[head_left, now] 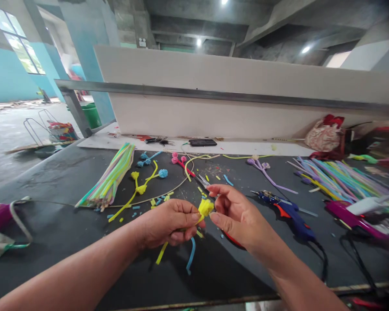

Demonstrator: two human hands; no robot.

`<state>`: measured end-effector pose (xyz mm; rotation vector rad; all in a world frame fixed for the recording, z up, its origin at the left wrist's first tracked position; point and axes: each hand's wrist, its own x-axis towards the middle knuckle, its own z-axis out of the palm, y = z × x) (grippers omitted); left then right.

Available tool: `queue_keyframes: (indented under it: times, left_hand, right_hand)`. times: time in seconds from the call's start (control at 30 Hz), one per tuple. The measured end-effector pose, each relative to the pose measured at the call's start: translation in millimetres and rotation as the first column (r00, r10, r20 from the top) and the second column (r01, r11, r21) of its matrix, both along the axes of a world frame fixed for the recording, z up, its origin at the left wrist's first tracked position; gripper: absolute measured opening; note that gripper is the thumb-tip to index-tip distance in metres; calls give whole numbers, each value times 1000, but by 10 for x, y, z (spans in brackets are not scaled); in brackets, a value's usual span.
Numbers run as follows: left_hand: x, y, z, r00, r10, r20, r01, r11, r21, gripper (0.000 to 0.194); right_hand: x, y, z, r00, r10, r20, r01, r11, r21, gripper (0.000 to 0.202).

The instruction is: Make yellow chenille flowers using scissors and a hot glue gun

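Note:
My left hand [171,222] pinches a yellow fuzzy-stem flower [205,207] between thumb and fingers. Close on its right is my right hand [238,214], thumb and index finger apart at the flower's edge, the other fingers curled. Scissors seem to sit in this hand: silver blades [203,180] show beyond the fingers and a red handle [234,240] below the palm, with the middle hidden. Beneath the hands lie a blue stem piece [191,257] and a yellow one [161,253]. Cut bits [155,201] are scattered ahead of my left hand.
A pastel pipe-cleaner bundle [108,175] lies left, with a yellow flower sprig [139,188] beside it. A purple sprig [262,168], a blue glue gun [288,216] and more pipe cleaners [337,179] are right. A phone [202,142] rests by the back panel [214,112].

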<state>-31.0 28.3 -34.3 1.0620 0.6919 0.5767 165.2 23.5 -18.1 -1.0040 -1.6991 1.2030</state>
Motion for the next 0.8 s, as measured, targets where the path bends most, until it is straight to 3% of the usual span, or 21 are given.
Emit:
queue_keyframes:
  times: [0.13, 0.4, 0.6, 0.8]
  left_hand:
    - [13, -5, -13, 997, -26, -77, 30, 999, 45, 29]
    - [13, -20, 34, 985, -60, -162, 71, 996, 60, 34]
    - [32, -19, 64, 978, 57, -201, -41, 996, 83, 25]
    - [76, 5, -67, 989, 92, -114, -82, 992, 91, 17]
  right_hand:
    - [12, 31, 35, 997, -14, 81, 8, 998, 69, 28]
    - [-2, 34, 70, 990, 83, 114, -75, 994, -75, 13]
    - [-61, 8, 72, 993, -29, 113, 38, 996, -79, 9]
    - [-107, 16, 1, 987, -120, 103, 129, 988, -82, 11]
